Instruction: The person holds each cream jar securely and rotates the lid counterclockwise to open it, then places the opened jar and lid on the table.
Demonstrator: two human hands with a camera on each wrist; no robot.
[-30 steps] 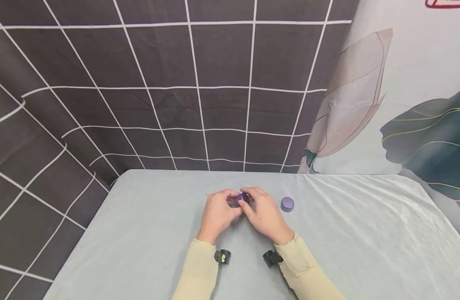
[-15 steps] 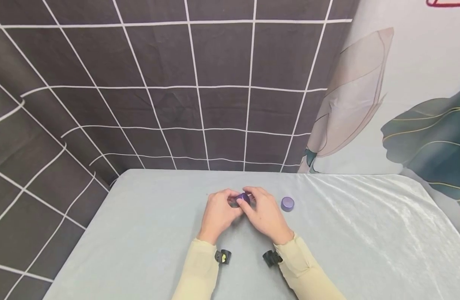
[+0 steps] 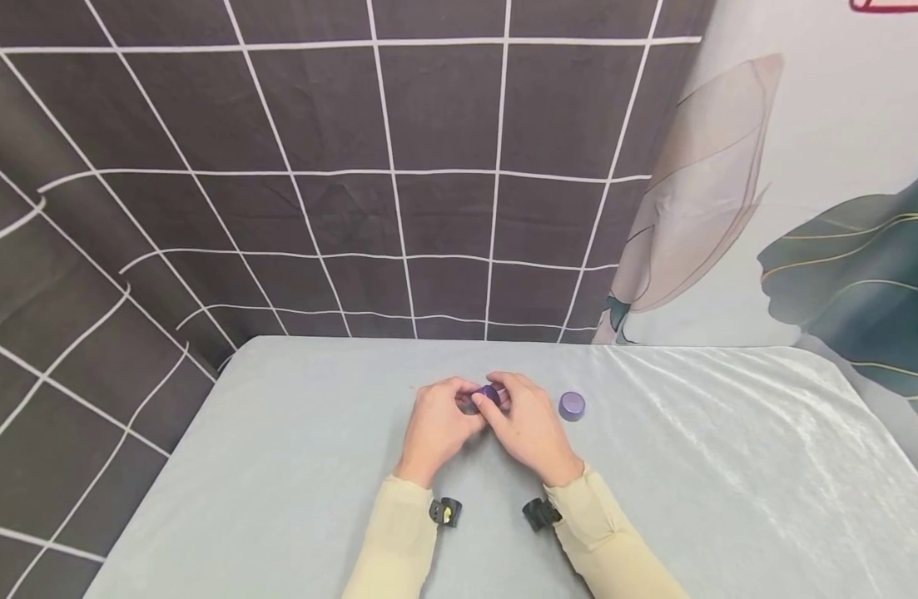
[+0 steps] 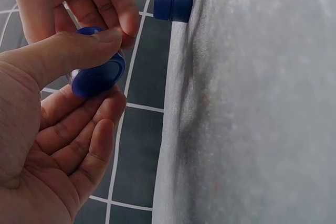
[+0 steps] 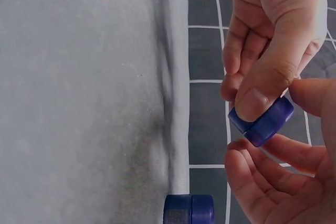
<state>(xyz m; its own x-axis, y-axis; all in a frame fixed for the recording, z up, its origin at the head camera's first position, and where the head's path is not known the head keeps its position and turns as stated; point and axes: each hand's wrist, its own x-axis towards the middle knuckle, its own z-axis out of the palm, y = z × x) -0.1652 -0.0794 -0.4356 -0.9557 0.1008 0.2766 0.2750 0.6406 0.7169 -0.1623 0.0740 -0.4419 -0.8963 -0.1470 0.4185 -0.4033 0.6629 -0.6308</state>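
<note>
Both hands meet over the middle of the table and hold one small round purple jar (image 3: 489,394) a little above the cloth. My left hand (image 3: 464,401) pinches it with the thumb on top and fingers beneath; the same jar (image 4: 97,77) shows under that thumb in the left wrist view. My right hand (image 3: 501,398) curls round its other side. In the right wrist view the jar (image 5: 262,121) shows a seam between a darker and a paler half. A second purple jar (image 3: 572,406) stands alone on the table just right of my right hand.
A pale grey-green cloth covers the table (image 3: 294,466). Behind it hangs a dark backdrop (image 3: 316,208) with white grid lines, and at the right a sheet printed with leaves (image 3: 826,216). Black camera mounts (image 3: 445,511) sit at both wrists.
Both hands stay on the jar in the same spot; only small finger shifts show.
</note>
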